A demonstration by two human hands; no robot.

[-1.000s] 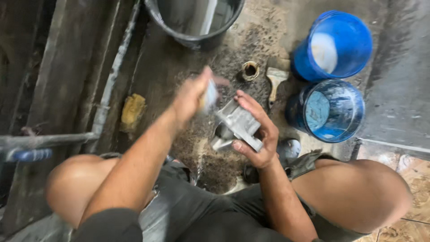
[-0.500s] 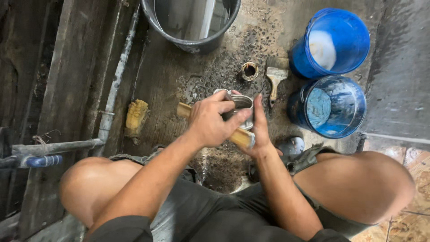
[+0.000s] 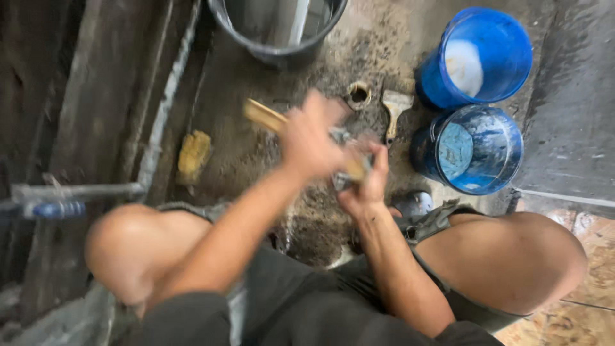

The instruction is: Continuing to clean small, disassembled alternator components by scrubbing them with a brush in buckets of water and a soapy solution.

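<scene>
At frame centre, the left hand (image 3: 312, 142), which had risen, gripped a wooden-handled brush (image 3: 268, 118) scrubbing the small metal part (image 3: 343, 138) the right hand (image 3: 366, 186) clasped, above two blue buckets (image 3: 477, 150).

Blur: left hand (image 3: 311, 138), right hand (image 3: 365, 186), wooden-handled tool (image 3: 269, 118) | Hidden: grey part between the palms | Cut off: dark bucket (image 3: 282, 51) at top edge

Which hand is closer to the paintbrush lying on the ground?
The right hand. It sits just left of and below the paintbrush, beside its handle end. The left hand is farther left, gripping a wooden handle.
</scene>
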